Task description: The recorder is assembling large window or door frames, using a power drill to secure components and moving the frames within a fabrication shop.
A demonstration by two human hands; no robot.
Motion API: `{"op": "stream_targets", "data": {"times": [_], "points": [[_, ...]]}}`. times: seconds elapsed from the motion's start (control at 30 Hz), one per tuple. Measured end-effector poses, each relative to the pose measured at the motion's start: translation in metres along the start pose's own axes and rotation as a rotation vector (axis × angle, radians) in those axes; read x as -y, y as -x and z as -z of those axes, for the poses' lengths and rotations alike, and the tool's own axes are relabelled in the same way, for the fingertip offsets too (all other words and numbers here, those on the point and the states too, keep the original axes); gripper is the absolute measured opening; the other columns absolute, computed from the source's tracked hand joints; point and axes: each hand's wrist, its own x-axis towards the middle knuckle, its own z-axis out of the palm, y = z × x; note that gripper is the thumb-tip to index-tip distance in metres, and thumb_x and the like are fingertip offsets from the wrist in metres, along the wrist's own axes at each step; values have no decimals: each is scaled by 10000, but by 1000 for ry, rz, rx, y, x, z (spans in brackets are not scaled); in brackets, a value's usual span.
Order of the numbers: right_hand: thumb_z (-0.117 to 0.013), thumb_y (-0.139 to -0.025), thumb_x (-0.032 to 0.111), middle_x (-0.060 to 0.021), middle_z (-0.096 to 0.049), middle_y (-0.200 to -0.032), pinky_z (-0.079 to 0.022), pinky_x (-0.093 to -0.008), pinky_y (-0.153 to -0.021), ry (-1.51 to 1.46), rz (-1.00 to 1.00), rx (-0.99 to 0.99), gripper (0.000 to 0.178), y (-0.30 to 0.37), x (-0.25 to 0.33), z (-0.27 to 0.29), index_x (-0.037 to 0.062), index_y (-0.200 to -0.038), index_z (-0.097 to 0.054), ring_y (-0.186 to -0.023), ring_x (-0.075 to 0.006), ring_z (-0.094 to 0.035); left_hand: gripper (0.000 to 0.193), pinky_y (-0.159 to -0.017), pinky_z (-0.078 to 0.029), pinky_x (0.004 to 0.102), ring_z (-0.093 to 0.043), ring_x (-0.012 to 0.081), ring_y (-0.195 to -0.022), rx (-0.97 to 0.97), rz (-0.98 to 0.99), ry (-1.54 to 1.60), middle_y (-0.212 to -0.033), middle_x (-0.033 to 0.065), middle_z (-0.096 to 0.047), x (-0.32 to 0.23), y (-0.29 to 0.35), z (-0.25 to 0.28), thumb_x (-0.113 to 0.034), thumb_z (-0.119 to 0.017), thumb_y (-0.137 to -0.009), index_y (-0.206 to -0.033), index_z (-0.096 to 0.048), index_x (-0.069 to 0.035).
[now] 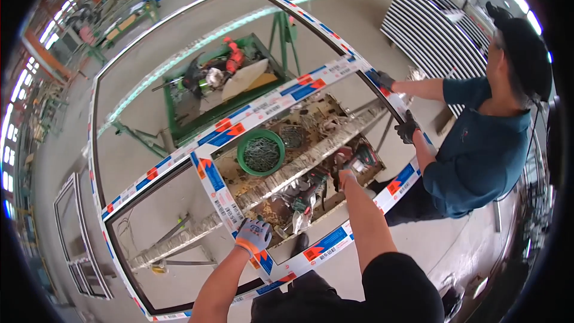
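Observation:
A large window frame (266,107), wrapped in white, blue and orange printed film, lies across the supports before me. My left hand (254,234), in a grey glove with an orange cuff, is closed around its short crossbar. Through the frame's near opening my right hand (343,173) reaches down to a tool tray (278,209). Beside that hand lies a red and black power tool (363,160); the fingers are too dim to show whether they hold anything. A green-and-black cordless drill (305,200) lies nearer, left of the hand. A green bowl (260,152) holds many screws.
At the right, a co-worker (484,137) in dark gloves holds the frame's edge. A green bin (173,116) of scraps stands beyond, by a green stand (284,36). Striped stacked profiles (433,30) stand back right; a smaller frame (78,245) stands far left.

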Motion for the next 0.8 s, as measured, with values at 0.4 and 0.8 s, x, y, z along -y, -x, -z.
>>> {"op": "stream_targets", "data": {"times": [0.4,0.8], "points": [[-516,-961,523,21,-506,-683,-383,-241,-467,-1208,111,71,399,286,24,-48,152,-1070,-617,-560,-86,-479,371,-906,-443,448,-634,277,-956,58,-4,67,-986,85,-681,-4,6,10,-356,-477,-916,-1112,-659,-99],[-700,-821,73,-9,-542,-621,-413,-266,-468,-375,601,-46,141,374,51,-137,48,-899,-585,-504,-95,-499,270,-780,-491,445,-674,290,-859,-59,-24,117,-875,117,-710,1,17,44,-281,-528,-862,-879,-716,-88]]}}
